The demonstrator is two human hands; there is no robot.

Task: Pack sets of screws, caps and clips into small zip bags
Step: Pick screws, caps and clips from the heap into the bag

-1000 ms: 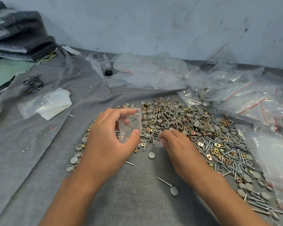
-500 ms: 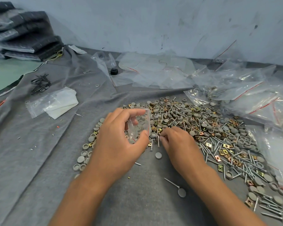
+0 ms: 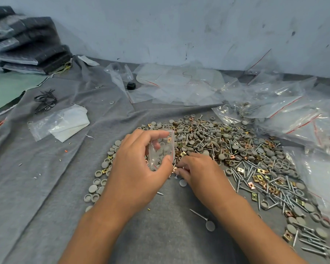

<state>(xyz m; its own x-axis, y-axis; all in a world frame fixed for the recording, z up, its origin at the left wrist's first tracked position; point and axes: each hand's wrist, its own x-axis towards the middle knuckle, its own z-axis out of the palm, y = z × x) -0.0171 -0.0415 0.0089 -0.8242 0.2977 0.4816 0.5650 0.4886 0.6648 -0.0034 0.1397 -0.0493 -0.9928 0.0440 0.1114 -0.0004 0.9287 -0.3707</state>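
left hand (image 3: 139,174) holds zip bag (image 3: 161,149) | right hand (image 3: 200,172) beside it, pinching screws (image 3: 176,173)

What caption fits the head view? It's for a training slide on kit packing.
Left hand holds a small zip bag open while the right hand picks from the pile of screws, caps and clips.

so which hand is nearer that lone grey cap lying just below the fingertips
Right. The right hand has its curled fingers almost over the lone grey cap, at its right edge. The left hand holds the small zip bag up and to the cap's left.
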